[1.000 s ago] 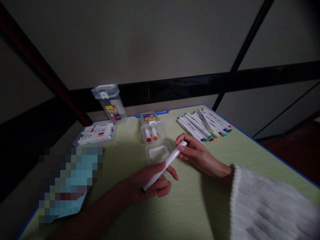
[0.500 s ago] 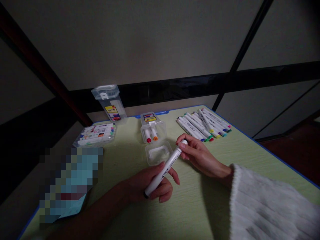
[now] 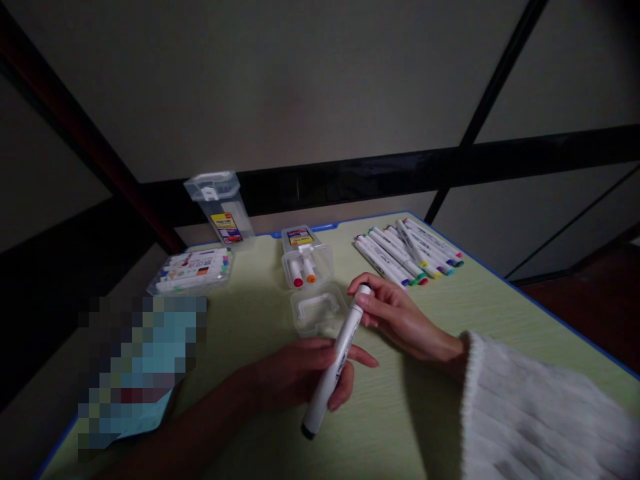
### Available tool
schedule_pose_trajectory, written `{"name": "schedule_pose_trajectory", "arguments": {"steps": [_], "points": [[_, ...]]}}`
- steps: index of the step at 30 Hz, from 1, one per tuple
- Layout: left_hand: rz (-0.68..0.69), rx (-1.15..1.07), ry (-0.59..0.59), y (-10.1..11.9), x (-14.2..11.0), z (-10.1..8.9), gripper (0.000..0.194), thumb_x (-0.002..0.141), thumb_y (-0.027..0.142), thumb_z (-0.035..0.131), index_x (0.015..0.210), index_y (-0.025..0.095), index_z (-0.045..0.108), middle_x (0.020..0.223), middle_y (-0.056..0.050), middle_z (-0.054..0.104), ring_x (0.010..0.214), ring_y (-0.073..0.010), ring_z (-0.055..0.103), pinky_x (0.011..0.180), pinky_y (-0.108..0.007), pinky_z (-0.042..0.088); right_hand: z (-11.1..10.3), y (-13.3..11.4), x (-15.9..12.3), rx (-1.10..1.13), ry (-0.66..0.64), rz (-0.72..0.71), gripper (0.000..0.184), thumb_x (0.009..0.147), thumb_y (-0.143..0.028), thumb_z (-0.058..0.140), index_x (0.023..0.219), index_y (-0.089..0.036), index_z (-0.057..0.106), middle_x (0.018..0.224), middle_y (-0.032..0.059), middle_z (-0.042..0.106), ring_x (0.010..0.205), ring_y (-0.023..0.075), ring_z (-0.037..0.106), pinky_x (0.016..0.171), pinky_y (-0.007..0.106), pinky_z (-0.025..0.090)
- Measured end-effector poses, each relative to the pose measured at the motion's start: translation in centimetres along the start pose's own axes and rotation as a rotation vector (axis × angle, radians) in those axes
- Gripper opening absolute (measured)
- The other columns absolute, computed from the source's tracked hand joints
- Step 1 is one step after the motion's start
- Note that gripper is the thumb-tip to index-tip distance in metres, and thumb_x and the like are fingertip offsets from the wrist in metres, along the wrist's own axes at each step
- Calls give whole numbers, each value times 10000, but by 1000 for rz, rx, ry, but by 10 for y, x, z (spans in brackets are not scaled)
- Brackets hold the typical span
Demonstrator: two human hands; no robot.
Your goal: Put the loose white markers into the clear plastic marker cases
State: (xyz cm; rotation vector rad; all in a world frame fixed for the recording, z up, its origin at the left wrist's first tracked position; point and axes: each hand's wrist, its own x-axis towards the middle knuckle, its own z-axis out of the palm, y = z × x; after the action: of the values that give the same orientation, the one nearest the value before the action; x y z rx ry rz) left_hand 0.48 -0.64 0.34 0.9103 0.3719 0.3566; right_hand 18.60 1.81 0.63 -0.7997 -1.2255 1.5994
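Note:
A white marker point(image 3: 336, 363) with a dark tip at its near end lies slanted between both hands above the pale green table point(image 3: 390, 427). My left hand point(image 3: 305, 373) wraps its fingers round the marker's middle. My right hand point(image 3: 395, 317), in a white knitted sleeve, pinches the marker's far end with thumb and fingers. Just beyond the hands sits a clear plastic lid point(image 3: 319, 308), and behind it an open clear case point(image 3: 305, 261) with a red-capped and an orange-capped marker inside.
A row of several white markers with coloured caps point(image 3: 407, 250) lies at the back right. A flat clear box of markers point(image 3: 193, 270) and an upright clear case point(image 3: 220, 207) stand at the back left. A blurred blue patch point(image 3: 137, 373) covers the left side.
The marker has swung more upright and its near end has slid towards me, out past my left hand. My right hand shifted slightly left, keeping the far end pinched.

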Motion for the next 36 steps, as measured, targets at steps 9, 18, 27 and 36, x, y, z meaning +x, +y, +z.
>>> {"name": "schedule_pose_trajectory", "arguments": {"steps": [9, 18, 27, 36], "points": [[1, 72, 12, -2, -1, -5, 368, 788, 422, 560, 1036, 166, 472, 623, 16, 542, 469, -63, 410, 452, -198, 253, -1, 0, 0, -20, -18, -8, 304, 692, -422, 686, 826, -183, 553, 545, -64, 451, 470, 66, 373, 444, 211, 250], [72, -3, -24, -5, -1, -6, 342, 774, 398, 603, 993, 193, 439, 653, 12, 582, 473, -55, 451, 411, -149, 287, -1, 0, -1, -20, -36, -35, 311, 688, -419, 694, 782, -180, 519, 529, -69, 453, 462, 57, 344, 443, 207, 203], [173, -58, -17, -4, 2, -2, 259, 815, 344, 563, 992, 196, 446, 691, 9, 608, 386, -27, 425, 344, -113, 304, 1, -1, -3, -209, -137, -178, 321, 738, -432, 641, 873, -174, 505, 527, -84, 402, 457, 62, 327, 431, 201, 234], [210, -83, 17, -7, 2, -7, 238, 845, 319, 523, 1043, 205, 459, 698, 1, 618, 416, -46, 485, 358, -115, 355, 5, 0, -16, -556, -185, -422, 219, 810, -295, 591, 964, -178, 488, 706, -24, 481, 580, 93, 425, 500, 215, 364]]}}
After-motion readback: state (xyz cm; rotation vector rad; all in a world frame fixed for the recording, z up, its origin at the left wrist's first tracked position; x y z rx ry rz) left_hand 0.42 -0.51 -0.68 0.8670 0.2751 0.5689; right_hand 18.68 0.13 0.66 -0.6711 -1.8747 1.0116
